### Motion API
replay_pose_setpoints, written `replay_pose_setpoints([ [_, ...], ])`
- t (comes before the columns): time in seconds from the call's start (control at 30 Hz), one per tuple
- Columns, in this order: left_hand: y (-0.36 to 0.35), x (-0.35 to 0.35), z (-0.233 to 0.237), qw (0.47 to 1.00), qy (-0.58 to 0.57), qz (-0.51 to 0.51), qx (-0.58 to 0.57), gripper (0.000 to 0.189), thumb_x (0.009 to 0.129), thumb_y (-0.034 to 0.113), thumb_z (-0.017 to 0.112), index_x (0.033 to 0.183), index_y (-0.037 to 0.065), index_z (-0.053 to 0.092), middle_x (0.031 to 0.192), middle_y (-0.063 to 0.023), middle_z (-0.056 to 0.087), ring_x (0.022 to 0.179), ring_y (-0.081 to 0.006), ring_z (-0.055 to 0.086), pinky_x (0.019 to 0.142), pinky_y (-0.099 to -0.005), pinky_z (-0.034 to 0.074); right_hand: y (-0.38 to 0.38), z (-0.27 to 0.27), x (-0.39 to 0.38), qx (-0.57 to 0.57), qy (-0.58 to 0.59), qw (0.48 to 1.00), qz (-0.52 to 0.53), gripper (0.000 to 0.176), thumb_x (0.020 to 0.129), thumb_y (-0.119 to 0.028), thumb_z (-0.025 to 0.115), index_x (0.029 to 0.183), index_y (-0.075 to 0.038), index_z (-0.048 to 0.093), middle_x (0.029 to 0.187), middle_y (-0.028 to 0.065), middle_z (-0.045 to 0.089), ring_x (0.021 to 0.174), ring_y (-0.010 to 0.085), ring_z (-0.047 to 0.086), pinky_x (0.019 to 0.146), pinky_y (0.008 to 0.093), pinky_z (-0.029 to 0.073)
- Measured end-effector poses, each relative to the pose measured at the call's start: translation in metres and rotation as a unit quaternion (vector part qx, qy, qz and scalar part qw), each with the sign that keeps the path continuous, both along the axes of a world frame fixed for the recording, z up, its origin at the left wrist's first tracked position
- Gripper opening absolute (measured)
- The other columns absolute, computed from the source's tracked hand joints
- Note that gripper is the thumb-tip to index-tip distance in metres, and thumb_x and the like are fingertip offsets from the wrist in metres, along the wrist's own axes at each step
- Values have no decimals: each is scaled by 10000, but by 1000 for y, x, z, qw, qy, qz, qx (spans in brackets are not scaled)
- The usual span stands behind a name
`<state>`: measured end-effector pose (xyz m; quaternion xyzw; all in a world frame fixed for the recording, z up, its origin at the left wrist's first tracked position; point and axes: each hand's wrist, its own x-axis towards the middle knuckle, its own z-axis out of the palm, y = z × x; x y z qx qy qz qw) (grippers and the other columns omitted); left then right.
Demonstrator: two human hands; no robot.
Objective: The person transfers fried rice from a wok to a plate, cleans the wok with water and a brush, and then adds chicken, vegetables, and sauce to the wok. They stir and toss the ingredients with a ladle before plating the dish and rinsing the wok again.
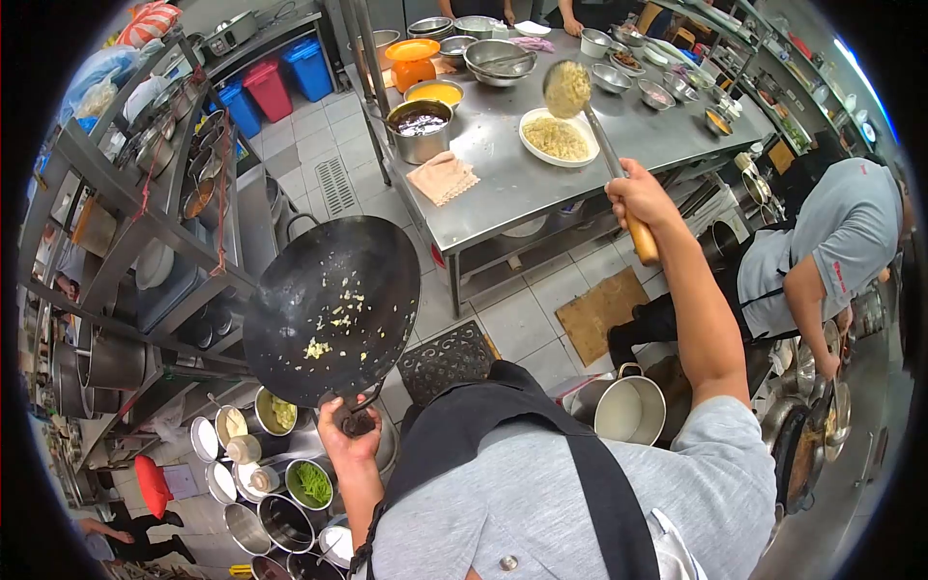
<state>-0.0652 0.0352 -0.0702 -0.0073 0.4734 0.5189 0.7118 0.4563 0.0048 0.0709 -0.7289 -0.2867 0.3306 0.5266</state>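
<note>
Black wok (pixel 304 288) tilts, food-specked — heaped ladle (pixel 605 146) hangs near filled plate (pixel 562 162).

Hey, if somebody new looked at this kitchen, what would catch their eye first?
Probably the big black wok tilted in the left hand, pale bits scattered inside. Next, the long ladle raised in the right hand, near a white plate of food on the steel table.
</note>
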Motion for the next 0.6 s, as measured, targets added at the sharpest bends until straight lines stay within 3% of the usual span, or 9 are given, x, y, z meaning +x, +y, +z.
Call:
replay_pose_setpoints([
  [0.03, -1, 1, 2, 1000, 4, 2, -1, 250, 727, 160, 700, 962, 171, 615, 875, -25, 649, 788, -218, 656, 603, -343, 519, 10, -13, 11, -45, -72, 996, -24, 623, 863, -70, 591, 1438, -52, 354, 733, 29, 517, 464, 96, 467, 375, 265, 384],
  [0.07, -2, 3, 4, 1000, 7, 4, -3, 248, 727, 163, 702, 959, 175, 616, 872, -21, 651, 788, -214, 656, 604, -342, 518, 18, -31, 27, -103, -160, 982, 1, 698, 843, -90, 599, 1474, -33, 308, 743, 95, 588, 551, 228, 595, 481, 378, 495],
  [0.13, -3, 3, 2, 1000, 11, 0, 10, 240, 729, 171, 707, 954, 174, 625, 876, -13, 663, 789, -207, 658, 611, -334, 516, 31, -103, 49, -165, -430, 888, -12, 635, 876, -92, 561, 1461, -11, 330, 862, 195, 649, 830, 392, 688, 739, 488, 554],
  [0.2, -2, -2, -7, 1000, -2, -5, 13, 240, 730, 174, 706, 957, 171, 630, 880, -11, 668, 788, -207, 658, 616, -331, 516, 34, -130, 26, -272, -404, 873, -1, 681, 879, -88, 566, 1504, -51, 299, 957, 256, 663, 1016, 460, 651, 888, 517, 514],
  [0.27, -3, -1, -7, 1000, 8, 3, 12, 249, 731, 175, 703, 970, 163, 633, 878, -10, 674, 772, -209, 658, 616, -323, 511, 37, -184, 11, -260, -422, 867, -42, 731, 877, -83, 575, 1540, -110, 269, 1035, 275, 665, 1026, 437, 653, 890, 514, 515],
  [0.37, -5, 3, 0, 1000, 19, 15, -7, 248, 733, 188, 700, 968, 153, 631, 879, -13, 673, 764, -210, 660, 613, -320, 504, 44, -234, 10, -199, -340, 916, -81, 763, 867, -68, 574, 1553, -186, 262, 1099, 284, 657, 1041, 432, 647, 898, 521, 506],
  [0.5, -8, 0, -1, 1000, 19, 10, 3, 241, 737, 187, 698, 966, 153, 631, 882, -11, 668, 766, -211, 660, 617, -327, 505, 39, -207, 21, -156, -280, 942, -101, 734, 878, -72, 528, 1546, -248, 279, 1106, 277, 658, 1048, 452, 633, 906, 526, 491],
  [0.6, -8, 2, -1, 1000, 13, 15, -2, 231, 740, 184, 700, 959, 154, 631, 881, -10, 666, 768, -211, 660, 619, -332, 505, 21, -205, 26, -138, -339, 923, -121, 722, 886, -88, 530, 1548, -217, 272, 1110, 297, 659, 1052, 470, 631, 909, 539, 486],
])
